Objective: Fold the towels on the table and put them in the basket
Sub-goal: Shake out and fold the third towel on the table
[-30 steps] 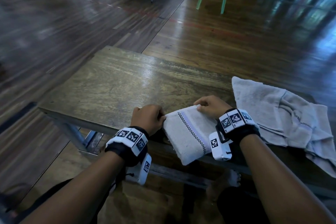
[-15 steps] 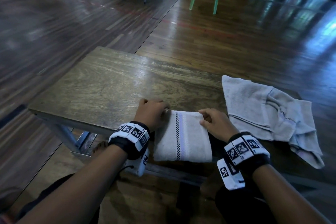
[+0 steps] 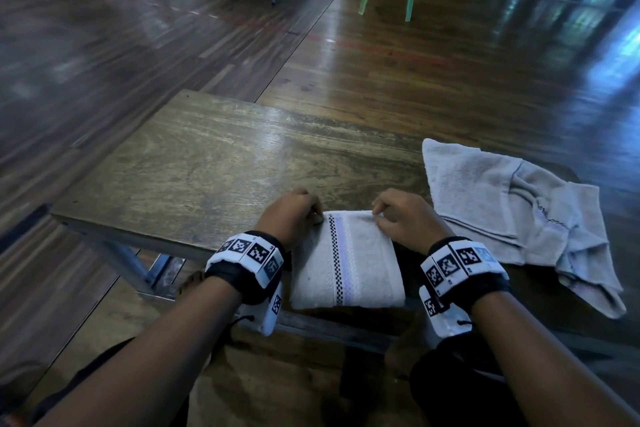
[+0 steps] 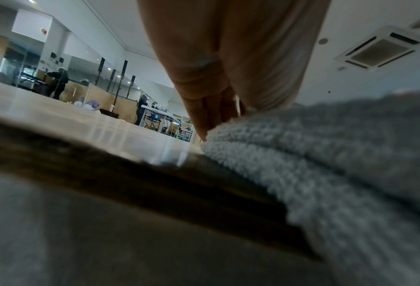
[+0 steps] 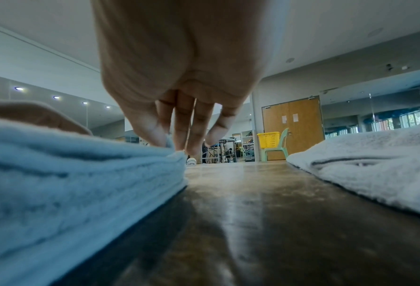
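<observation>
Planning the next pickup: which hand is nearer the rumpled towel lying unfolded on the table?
Right. The right hand pinches the folded towel's far right corner, just beside the rumpled towel. The left hand holds the far left corner, with the folded towel between.

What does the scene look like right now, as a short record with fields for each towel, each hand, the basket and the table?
folded towel: white terry towel with checkered stripe, folded, at the table's near edge
left hand: left hand pinches its far left corner
right hand: right hand pinches its far right corner
unfolded towel: crumpled pale grey towel, right side of table, untouched
basket: yellow plastic basket on a green plastic chair, far across the room
table: worn wooden table
</observation>
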Demonstrator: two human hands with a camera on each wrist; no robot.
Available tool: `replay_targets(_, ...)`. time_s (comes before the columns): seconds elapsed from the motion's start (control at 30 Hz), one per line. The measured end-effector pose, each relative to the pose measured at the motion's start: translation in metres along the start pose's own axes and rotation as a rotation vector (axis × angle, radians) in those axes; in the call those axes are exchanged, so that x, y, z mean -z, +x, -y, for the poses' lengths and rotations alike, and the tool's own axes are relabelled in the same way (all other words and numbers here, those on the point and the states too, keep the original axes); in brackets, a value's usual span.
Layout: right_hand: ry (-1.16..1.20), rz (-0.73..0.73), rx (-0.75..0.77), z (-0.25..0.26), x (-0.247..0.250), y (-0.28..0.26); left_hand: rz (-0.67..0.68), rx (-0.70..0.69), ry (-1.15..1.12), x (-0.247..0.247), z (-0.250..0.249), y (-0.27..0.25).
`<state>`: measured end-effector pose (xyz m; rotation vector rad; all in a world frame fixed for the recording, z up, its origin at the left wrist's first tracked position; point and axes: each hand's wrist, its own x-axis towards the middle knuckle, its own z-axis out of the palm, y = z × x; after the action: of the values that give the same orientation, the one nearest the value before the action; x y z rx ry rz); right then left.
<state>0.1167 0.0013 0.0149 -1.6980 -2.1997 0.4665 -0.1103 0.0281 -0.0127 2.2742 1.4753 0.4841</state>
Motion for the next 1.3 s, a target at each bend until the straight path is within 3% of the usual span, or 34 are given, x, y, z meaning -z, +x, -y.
replay_targets(0.3, 0.104, -0.046, -0.064, -0.001, -0.005, 0.008, -0.005, 0.007, -0.023, -0.002, 0.007, 0.006)
replay_targets(0.47, 0.041, -0.032, -0.042, 0.0, -0.007, 0.008, -0.058, 0.021, 0.18, -0.001, 0.007, 0.003)
replay_targets(0.63, -0.237, -0.042, 0.027, 0.002, -0.008, 0.003, -0.118, 0.054, 0.265, 0.005, 0.005, -0.003)
replay_targets(0.77, -0.444, 0.053, 0.05, 0.012, -0.012, -0.011, -0.166, -0.048, 0.229, 0.007, -0.014, -0.018)
replay_targets(0.83, -0.445, 0.144, -0.009, 0.014, -0.016, -0.018, -0.112, -0.071, 0.222, 0.003, -0.026, -0.029)
replay_targets(1.03, -0.272, 0.275, -0.175, 0.016, -0.026, -0.035, 0.173, 0.081, 0.191, -0.027, -0.032, -0.051)
replay_targets(1.13, -0.271, 0.287, -0.209, 0.015, -0.036, -0.043, 0.192, 0.11, 0.162, -0.035, -0.023, -0.051)
replay_targets(1.3, -0.235, 0.181, -0.237, 0.014, -0.044, -0.044, 0.157, 0.19, 0.163, -0.029, -0.008, -0.05)
